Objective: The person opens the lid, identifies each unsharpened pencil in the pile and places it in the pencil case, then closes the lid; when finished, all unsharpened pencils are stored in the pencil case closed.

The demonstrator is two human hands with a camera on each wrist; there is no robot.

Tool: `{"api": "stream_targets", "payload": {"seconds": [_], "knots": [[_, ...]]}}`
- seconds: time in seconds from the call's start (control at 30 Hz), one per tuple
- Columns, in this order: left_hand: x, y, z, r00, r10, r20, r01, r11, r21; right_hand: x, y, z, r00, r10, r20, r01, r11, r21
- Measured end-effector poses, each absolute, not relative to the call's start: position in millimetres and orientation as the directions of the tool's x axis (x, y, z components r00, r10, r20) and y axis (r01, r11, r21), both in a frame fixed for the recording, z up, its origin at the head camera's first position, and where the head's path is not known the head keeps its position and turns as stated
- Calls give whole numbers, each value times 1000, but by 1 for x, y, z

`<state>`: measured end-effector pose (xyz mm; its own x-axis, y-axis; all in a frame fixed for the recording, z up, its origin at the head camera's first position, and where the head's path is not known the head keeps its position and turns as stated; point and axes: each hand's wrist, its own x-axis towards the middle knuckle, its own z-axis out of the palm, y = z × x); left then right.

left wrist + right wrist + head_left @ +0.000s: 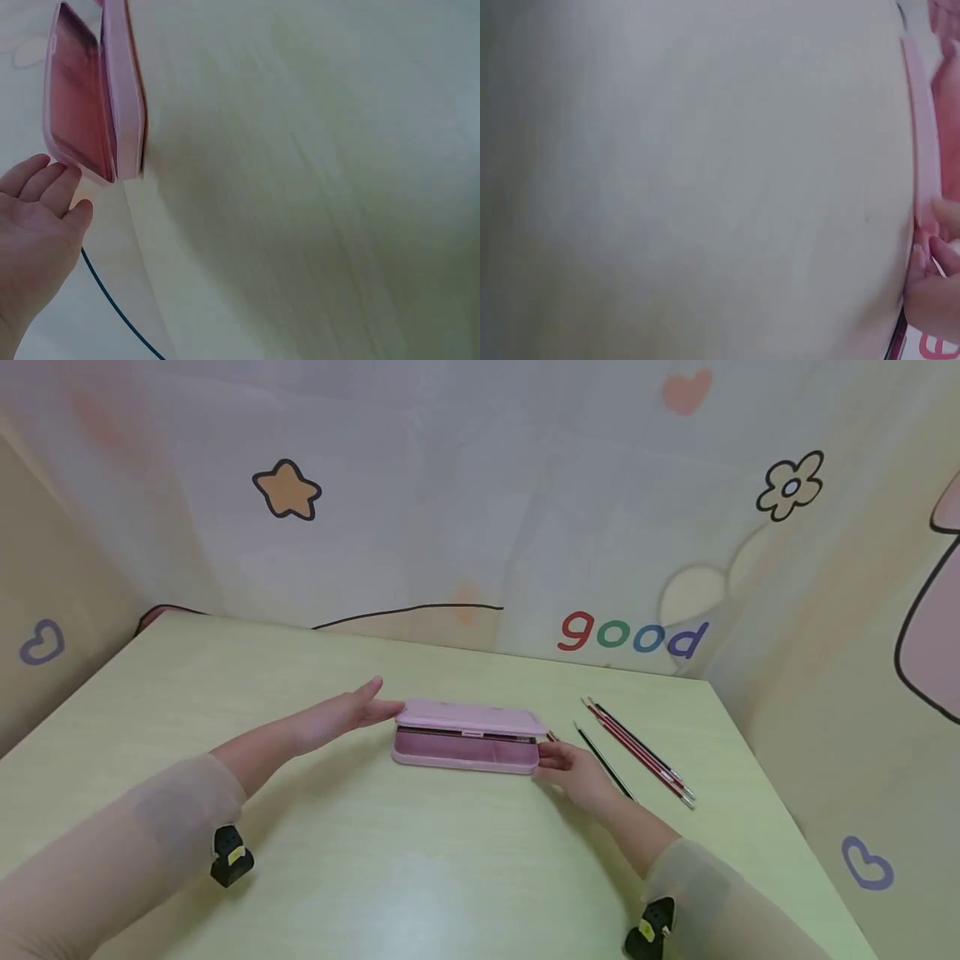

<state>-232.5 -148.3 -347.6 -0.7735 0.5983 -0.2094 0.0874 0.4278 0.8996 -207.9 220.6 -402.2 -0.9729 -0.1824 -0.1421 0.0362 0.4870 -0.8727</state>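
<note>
A pink pencil case (465, 767) sits mid-table with its hinged lid (472, 716) raised partway. Part of its inside is hidden under the lid; a dark strip runs along just below the lid's front edge. At the lid's left end, my left hand (341, 721) touches the edge with nearly straight fingers, thumb raised. The left wrist view shows those fingertips (66, 174) right at the lid's corner. On the other side, my right hand (581, 774) grips the right end of the case, thumb and fingers at its corner, as the right wrist view also shows.
Right of the case lie several dark red and black pencils (637, 747) in a bunch. A single dark pencil (603, 762) lies nearer my right hand, and a short pencil end (552, 737) shows behind it. A printed cloth backdrop (420, 527) stands along the table's back edge.
</note>
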Motion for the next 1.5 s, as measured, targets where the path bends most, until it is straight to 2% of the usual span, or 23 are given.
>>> {"api": "stream_targets", "payload": {"seconds": [0.2, 0.27, 0.33, 0.43, 0.57, 0.63, 0.73, 0.83, 0.97, 1.3, 1.5], "knots": [[-220, -137, -352, -795, 551, -251, 174, 605, 777, -206, 230, -397, -942, -258, -213, 75, 458, -886], [-216, -133, -353, -788, 567, -239, 241, 641, 729, -203, 233, -395, -940, -280, -195, 41, 476, -879], [-212, -131, -354, -773, 595, -221, 338, 680, 651, -199, 233, -392, -934, -322, -154, -46, 535, -843], [-206, -127, -357, -741, 645, -188, 491, 712, 502, -191, 229, -387, -919, -385, -81, -233, 698, -677], [-199, -123, -362, -729, 665, -161, 606, 737, 301, -181, 218, -384, -855, -518, -22, -480, 807, -345], [-195, -121, -366, -723, 675, -148, 639, 735, 228, -177, 213, -383, -834, -551, -21, -530, 811, -246], [-188, -115, -374, -733, 664, -147, 646, 747, 156, -175, 209, -383, -833, -550, -59, -534, 828, -169], [-180, -109, -380, -757, 635, -156, 626, 773, 107, -175, 209, -384, -836, -541, -97, -527, 839, -137], [-176, -104, -382, -783, 596, -176, 589, 802, 98, -175, 208, -380, -822, -555, -129, -542, 831, -126], [-170, -100, -383, -786, 570, -240, 564, 820, 98, -170, 201, -377, -820, -524, -230, -516, 851, -98], [-166, -103, -379, -797, 570, -203, 567, 820, 74, -169, 198, -376, -821, -518, -238, -509, 855, -105]]}}
